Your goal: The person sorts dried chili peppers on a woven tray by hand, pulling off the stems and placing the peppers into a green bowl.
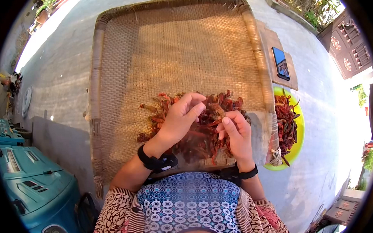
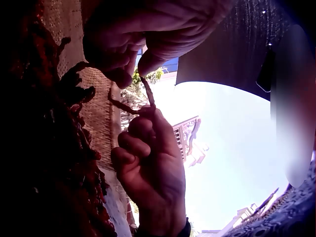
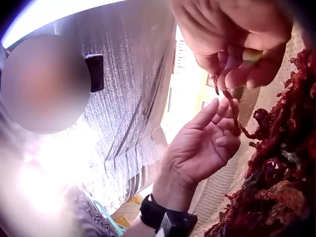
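A heap of dried red chili peppers (image 1: 195,145) lies on the near part of a woven bamboo tray (image 1: 171,47), both hands above it. My right hand (image 1: 238,135) pinches a thin, shrivelled chili pepper (image 2: 149,94) between thumb and forefinger, its other fingers curled in. My left hand (image 1: 180,118) is close beside, fingers bent, with a gap between thumb and forefinger in the left wrist view. There its thumb tip is right at the upper end of the chili. In the right wrist view, the left fingertips (image 3: 229,106) overlap a dangling red strand below the right hand.
A yellow-green basin (image 1: 300,133) with more dried chilies stands right of the tray. A phone (image 1: 280,63) lies on cardboard (image 1: 272,37) beyond it. At the left is a teal vehicle (image 1: 41,183). The tray has a raised rim (image 1: 174,1).
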A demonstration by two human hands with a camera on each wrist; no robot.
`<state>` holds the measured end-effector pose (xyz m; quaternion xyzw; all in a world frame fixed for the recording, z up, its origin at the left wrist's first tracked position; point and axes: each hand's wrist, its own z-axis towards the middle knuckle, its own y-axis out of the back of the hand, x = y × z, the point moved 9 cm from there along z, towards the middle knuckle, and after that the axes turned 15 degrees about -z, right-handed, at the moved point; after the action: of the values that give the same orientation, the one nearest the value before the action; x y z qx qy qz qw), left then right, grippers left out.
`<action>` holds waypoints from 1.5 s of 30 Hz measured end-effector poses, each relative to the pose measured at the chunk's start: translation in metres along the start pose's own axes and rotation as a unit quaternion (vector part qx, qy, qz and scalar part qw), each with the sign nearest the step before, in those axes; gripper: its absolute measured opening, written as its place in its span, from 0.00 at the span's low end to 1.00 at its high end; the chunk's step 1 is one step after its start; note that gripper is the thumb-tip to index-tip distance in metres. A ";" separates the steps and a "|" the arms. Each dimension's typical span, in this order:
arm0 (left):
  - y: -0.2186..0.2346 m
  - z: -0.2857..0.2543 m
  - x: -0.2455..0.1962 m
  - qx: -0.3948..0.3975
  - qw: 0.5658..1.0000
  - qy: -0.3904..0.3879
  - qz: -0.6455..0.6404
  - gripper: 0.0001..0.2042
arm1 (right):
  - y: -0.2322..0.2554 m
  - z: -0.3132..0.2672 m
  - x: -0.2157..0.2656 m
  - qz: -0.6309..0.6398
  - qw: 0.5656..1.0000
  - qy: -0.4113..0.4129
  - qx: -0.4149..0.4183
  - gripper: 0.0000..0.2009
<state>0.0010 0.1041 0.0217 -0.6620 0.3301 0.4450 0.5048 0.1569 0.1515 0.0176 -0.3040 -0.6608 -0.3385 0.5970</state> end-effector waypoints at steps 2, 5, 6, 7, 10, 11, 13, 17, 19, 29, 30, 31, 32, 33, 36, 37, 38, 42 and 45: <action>0.009 0.001 -0.002 -0.021 0.990 -0.080 0.115 0.09 | 0.013 -0.002 0.000 0.022 0.999 -0.002 -0.046 0.08; 0.007 0.002 -0.002 0.003 0.973 -0.068 0.219 0.09 | 0.042 -0.009 -0.005 0.053 0.992 -0.008 -0.118 0.08; 0.006 0.001 -0.002 0.005 0.964 -0.073 0.254 0.09 | 0.054 -0.012 -0.005 0.073 0.986 -0.003 -0.148 0.09; 0.006 0.000 -0.002 -0.001 0.953 -0.081 0.291 0.10 | 0.069 -0.015 -0.006 0.093 0.980 0.003 -0.178 0.09; 0.002 -0.001 0.001 -0.015 0.916 -0.095 0.389 0.12 | 0.123 -0.027 -0.023 0.228 0.939 0.004 -0.256 0.11; 0.001 0.000 0.002 -0.017 0.904 -0.092 0.416 0.12 | 0.141 -0.029 -0.030 0.279 0.935 0.070 -0.206 0.12; 0.000 0.001 0.005 -0.013 0.893 -0.083 0.443 0.11 | 0.166 -0.038 -0.038 0.422 0.879 0.084 -0.206 0.14; -0.002 -0.002 -0.002 -0.008 0.913 -0.083 0.400 0.10 | 0.160 -0.041 -0.046 0.446 0.878 0.063 -0.162 0.18; -0.003 -0.004 -0.007 -0.010 0.927 -0.097 0.361 0.11 | 0.132 -0.038 -0.040 0.355 0.922 0.048 -0.148 0.17; -0.004 -0.019 0.015 0.023 0.998 0.061 0.003 0.11 | -0.025 -0.004 0.005 -0.153 0.985 0.003 0.084 0.15; -0.003 -0.019 0.017 0.028 0.997 0.065 0.002 0.11 | -0.025 -0.004 0.004 -0.151 0.985 0.006 0.080 0.14; -0.002 -0.020 0.020 0.032 0.996 0.085 0.007 0.11 | -0.026 -0.004 0.003 -0.149 0.986 0.009 0.075 0.14; 0.000 -0.020 0.023 0.037 0.994 0.104 0.011 0.11 | -0.026 -0.004 0.003 -0.148 0.986 0.012 0.071 0.13; 0.001 -0.021 0.026 0.041 0.991 0.124 0.015 0.10 | -0.027 -0.006 -0.001 -0.143 0.986 -0.005 0.086 0.13; -0.003 -0.023 0.028 0.075 0.985 0.157 0.007 0.11 | -0.017 -0.012 -0.008 -0.112 0.987 -0.054 0.103 0.12; 0.000 -0.020 0.023 0.051 0.992 0.114 0.035 0.11 | -0.010 -0.014 -0.009 -0.090 0.989 -0.070 0.090 0.11; 0.002 -0.017 0.021 0.026 0.995 0.070 0.062 0.11 | -0.003 -0.015 -0.011 -0.069 0.991 -0.085 0.077 0.11; -0.005 -0.014 -0.011 -0.008 0.887 -0.175 0.428 0.12 | 0.069 -0.018 -0.013 0.050 0.990 -0.043 -0.123 0.16; -0.012 -0.008 -0.004 0.033 0.884 -0.139 0.445 0.13 | 0.128 -0.025 -0.029 0.333 0.919 0.027 -0.210 0.19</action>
<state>0.0118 0.0999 0.0300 -0.3601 0.5312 0.6991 0.3154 0.2778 0.2066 0.0013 -0.6157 -0.4187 -0.2587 0.6153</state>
